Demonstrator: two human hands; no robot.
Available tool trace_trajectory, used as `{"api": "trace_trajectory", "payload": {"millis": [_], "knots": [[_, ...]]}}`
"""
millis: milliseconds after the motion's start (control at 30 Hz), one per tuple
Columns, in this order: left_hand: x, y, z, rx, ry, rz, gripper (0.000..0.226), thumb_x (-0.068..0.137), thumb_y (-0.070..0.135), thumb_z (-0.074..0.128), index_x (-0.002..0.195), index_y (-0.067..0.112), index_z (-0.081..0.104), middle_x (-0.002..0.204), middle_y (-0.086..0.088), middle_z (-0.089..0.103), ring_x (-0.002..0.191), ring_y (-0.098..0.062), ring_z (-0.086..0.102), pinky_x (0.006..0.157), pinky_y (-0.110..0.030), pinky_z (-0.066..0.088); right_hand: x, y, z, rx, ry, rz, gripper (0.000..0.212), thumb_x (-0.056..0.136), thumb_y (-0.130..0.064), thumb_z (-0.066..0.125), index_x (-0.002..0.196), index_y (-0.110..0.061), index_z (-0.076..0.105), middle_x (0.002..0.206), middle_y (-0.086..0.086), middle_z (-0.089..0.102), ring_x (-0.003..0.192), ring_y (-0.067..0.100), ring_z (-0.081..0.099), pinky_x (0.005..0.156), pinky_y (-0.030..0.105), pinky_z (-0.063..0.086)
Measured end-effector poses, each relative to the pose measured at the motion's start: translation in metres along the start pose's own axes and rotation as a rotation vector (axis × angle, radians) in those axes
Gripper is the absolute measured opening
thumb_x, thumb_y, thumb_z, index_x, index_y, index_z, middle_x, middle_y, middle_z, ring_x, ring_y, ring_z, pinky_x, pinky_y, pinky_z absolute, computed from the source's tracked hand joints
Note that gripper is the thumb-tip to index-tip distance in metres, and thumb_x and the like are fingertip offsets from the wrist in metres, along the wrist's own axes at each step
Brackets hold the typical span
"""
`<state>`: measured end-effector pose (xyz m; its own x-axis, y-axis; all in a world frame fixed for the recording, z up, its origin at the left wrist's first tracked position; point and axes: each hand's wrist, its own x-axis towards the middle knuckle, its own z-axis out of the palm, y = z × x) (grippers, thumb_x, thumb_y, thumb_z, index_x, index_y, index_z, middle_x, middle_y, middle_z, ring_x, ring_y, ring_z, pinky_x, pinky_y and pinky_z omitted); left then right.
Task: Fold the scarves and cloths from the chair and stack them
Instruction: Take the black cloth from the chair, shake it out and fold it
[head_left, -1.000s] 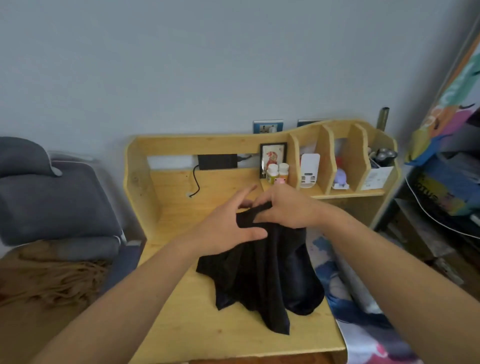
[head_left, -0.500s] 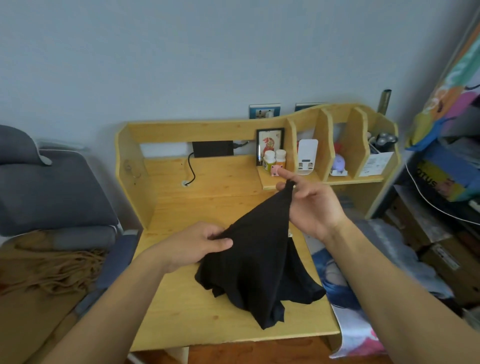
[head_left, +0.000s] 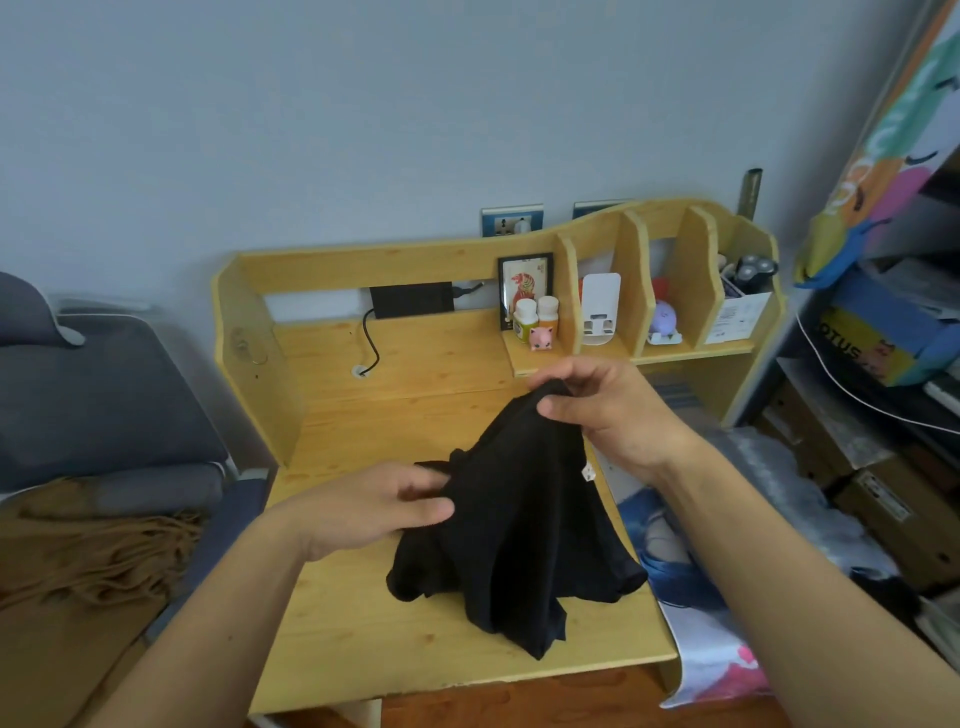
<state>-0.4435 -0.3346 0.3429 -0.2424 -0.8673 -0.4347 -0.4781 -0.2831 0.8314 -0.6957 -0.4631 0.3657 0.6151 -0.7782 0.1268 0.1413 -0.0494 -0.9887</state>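
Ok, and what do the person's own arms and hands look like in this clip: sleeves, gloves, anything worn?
Both forearms are bare as far as the frame shows: no sleeves in view. The left hand and the right hand wear no gloves, and no rings, watch or wristbands show on the visible sides. Nails look short and unpainted.

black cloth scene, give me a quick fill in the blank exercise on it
1. Both hands hold a cloth whose colour is ____.
2. The cloth's top corner is pinched by the ____ hand.
3. The left hand grips the cloth above a desk made of ____.
4. The fringed scarf on the chair is ____ in colour.

Missing words: black; right; wood; brown
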Motion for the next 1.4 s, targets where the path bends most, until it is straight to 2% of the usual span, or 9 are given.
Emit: {"api": "trace_trajectory", "payload": {"millis": [133, 267, 533, 700, 767, 900, 1133, 1267, 1400], "knots": [[0.018, 0.041, 0.029, -0.190, 0.371, 0.237, 0.052, 0.079, 0.048, 0.077, 0.127, 0.041, 0.058, 0.115, 0.011, 0.072, 0.110, -0.011, 0.069, 0.101, -0.043, 0.053, -0.002, 0.001, 0.018, -0.054, 0.028, 0.053, 0.034, 0.082, 0.008, 0.074, 0.105, -0.017, 0.074, 0.104, 0.017, 0.072, 0.100, 0.036, 0.070, 0.094, 0.045, 0.057], [0.026, 0.065, 0.039, -0.003, 0.606, 0.240, 0.012, 0.092, 0.032, 0.073, 0.102, 0.031, 0.067, 0.095, 0.010, 0.074, 0.090, -0.005, 0.068, 0.086, -0.030, 0.051, -0.004, 0.001, 0.026, -0.224, 0.063, 0.075, 0.014, 0.086, -0.003, 0.075, 0.099, -0.008, 0.074, 0.097, 0.023, 0.073, 0.094, 0.040, 0.071, 0.091, 0.054, 0.056], [0.020, 0.080, 0.029, 0.109, 0.407, 0.277, 0.007, 0.093, 0.033, 0.070, 0.091, 0.026, 0.069, 0.078, 0.010, 0.065, 0.077, -0.009, 0.060, 0.078, -0.033, 0.047, -0.007, -0.020, 0.014, -0.292, -0.072, -0.041, 0.010, 0.088, 0.000, 0.072, 0.096, -0.006, 0.074, 0.089, 0.012, 0.073, 0.084, 0.020, 0.069, 0.083, 0.037, 0.057], [0.005, 0.078, 0.015, 0.223, 0.479, 0.339, 0.012, 0.098, 0.027, 0.066, 0.086, 0.025, 0.066, 0.079, 0.002, 0.067, 0.079, -0.015, 0.063, 0.075, -0.037, 0.047, -0.011, 0.021, 0.003, -0.336, -0.302, 0.125, 0.040, 0.087, -0.020, 0.078, 0.123, -0.018, 0.062, 0.117, 0.000, 0.070, 0.113, 0.013, 0.065, 0.099, 0.032, 0.052], [-0.005, 0.068, -0.001, -0.014, 0.554, 0.382, 0.006, 0.093, 0.030, 0.068, 0.090, 0.024, 0.069, 0.090, -0.006, 0.070, 0.089, -0.021, 0.066, 0.085, -0.043, 0.048, -0.021, 0.074, -0.012, -0.717, -0.325, 0.268, 0.022, 0.088, -0.019, 0.075, 0.101, -0.028, 0.060, 0.101, -0.014, 0.068, 0.095, 0.004, 0.064, 0.083, 0.024, 0.051], [-0.016, 0.047, -0.032, -0.252, 0.768, 0.460, 0.016, 0.095, 0.014, 0.065, 0.084, 0.026, 0.069, 0.083, 0.004, 0.067, 0.082, -0.013, 0.062, 0.078, -0.033, 0.046, -0.036, 0.152, -0.071, -1.171, 0.017, 0.452, 0.031, 0.089, -0.011, 0.056, 0.063, -0.027, 0.051, 0.072, -0.001, 0.063, 0.081, 0.029, 0.065, 0.063, 0.036, 0.046], [-0.013, 0.000, -0.100, -0.125, 1.255, 0.255, 0.011, 0.090, 0.039, 0.064, 0.081, 0.033, 0.066, 0.080, 0.007, 0.060, 0.076, -0.015, 0.052, 0.073, -0.035, 0.040, -0.002, 0.078, -0.102, -0.783, 0.417, 0.238, 0.027, 0.090, 0.000, 0.055, 0.094, -0.018, 0.075, 0.084, 0.001, 0.071, 0.076, 0.012, 0.062, 0.070, 0.025, 0.047], [-0.010, -0.010, -0.118, -0.263, 1.298, 0.198, 0.021, 0.097, 0.020, 0.063, 0.077, 0.026, 0.063, 0.080, 0.008, 0.061, 0.077, -0.010, 0.056, 0.073, -0.029, 0.043, 0.000, 0.044, -0.090, -0.139, 0.348, 0.196, 0.031, 0.097, 0.005, 0.046, 0.098, -0.009, 0.074, 0.088, 0.006, 0.074, 0.079, 0.015, 0.067, 0.071, 0.024, 0.055], [-0.012, -0.019, -0.127, -0.319, 1.229, 0.149, 0.019, 0.101, 0.025, 0.060, 0.083, 0.023, 0.066, 0.083, 0.006, 0.062, 0.083, -0.015, 0.059, 0.082, -0.038, 0.047, -0.002, 0.043, -0.096, -0.087, 0.185, 0.253, 0.024, 0.104, -0.009, 0.048, 0.116, -0.003, 0.068, 0.106, 0.012, 0.071, 0.095, 0.023, 0.064, 0.085, 0.035, 0.049]]}}
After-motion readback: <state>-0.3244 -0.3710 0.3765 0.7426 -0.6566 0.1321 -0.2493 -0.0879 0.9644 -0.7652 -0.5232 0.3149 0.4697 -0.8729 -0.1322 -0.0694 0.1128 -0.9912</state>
